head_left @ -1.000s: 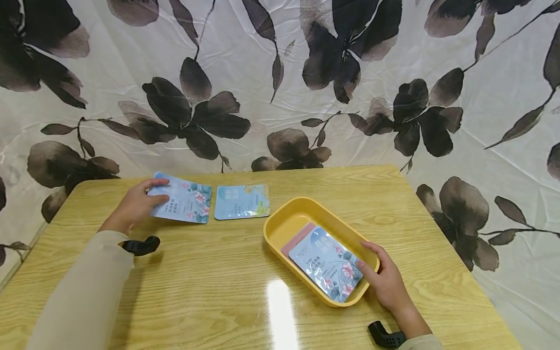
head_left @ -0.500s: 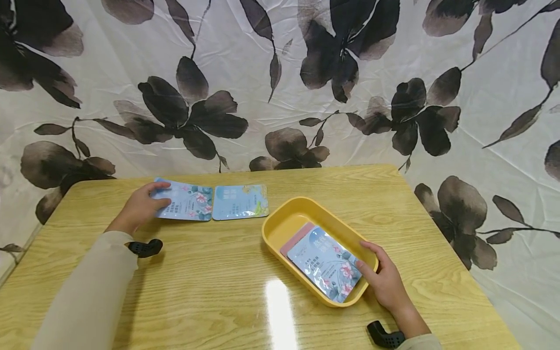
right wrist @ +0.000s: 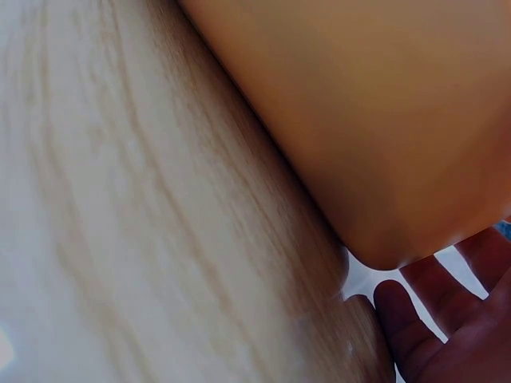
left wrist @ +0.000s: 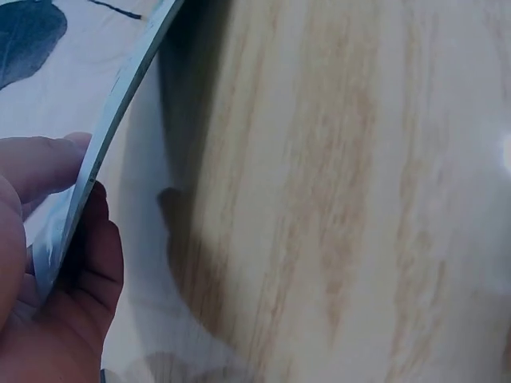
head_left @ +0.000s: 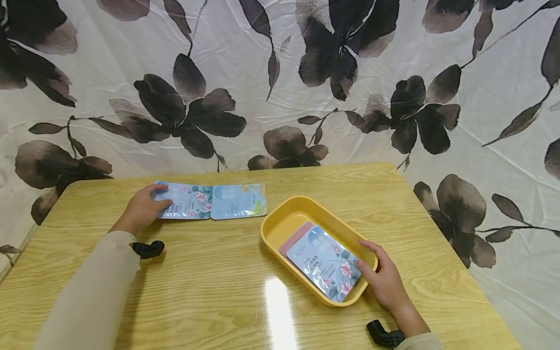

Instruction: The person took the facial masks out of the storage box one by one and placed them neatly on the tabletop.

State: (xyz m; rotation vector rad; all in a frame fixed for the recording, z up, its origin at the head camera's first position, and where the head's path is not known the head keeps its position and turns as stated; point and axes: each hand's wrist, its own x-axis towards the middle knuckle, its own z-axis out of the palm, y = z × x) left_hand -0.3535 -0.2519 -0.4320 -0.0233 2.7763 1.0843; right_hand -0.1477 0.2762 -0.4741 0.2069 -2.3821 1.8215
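At the back left, my left hand [head_left: 142, 209] pinches the left end of a light-blue face mask sachet [head_left: 190, 200] with pink flowers. Thumb and fingers lie on opposite faces of this sachet [left wrist: 104, 136] in the left wrist view, where it tilts up from the table. Its right edge meets a second blue sachet [head_left: 238, 201] with a yellow-green print, lying flat. My right hand [head_left: 387, 282] grips the near right end of a yellow plastic tub [head_left: 284, 223], thumb over the rim. Inside lie a blue flowered sachet [head_left: 323, 262] and, partly hidden beneath it, a pink one [head_left: 295, 238].
Everything stands on a wood-grain table [head_left: 201, 291], with a bright light reflection in front of the tub. A white curtain [head_left: 271, 58] with dark flowers hangs right behind the back edge. Black wrist devices sit on both wrists.
My left hand has moved its sachet right and down, closing the gap to the second blue sachet. My right hand and the tub have stayed in place.
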